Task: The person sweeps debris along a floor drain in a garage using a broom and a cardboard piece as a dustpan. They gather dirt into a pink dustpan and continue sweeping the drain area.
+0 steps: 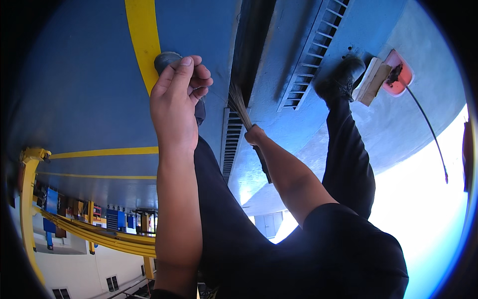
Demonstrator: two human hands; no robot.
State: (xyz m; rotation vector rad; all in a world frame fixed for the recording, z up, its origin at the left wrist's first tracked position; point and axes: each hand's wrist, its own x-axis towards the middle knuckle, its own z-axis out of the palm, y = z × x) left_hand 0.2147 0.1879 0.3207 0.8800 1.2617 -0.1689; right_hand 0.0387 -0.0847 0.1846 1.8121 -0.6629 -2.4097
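Note:
My left hand is raised above my left shoe, its fingers loosely curled and the thumb close to the index finger; no object shows in it. My right hand grips a short broom made of thin stiff bristles. The bristle tips reach the edge of a dark open floor channel, and the dark handle end sticks out below the hand. Metal drain grates lie near the channel, one below the bristles and another to the right.
A cardboard piece lies beside my right shoe. Next to it is a red dustpan with dark debris and a long thin handle. Yellow lines mark the blue floor. A yellow metal frame and blue cabinets stand at left.

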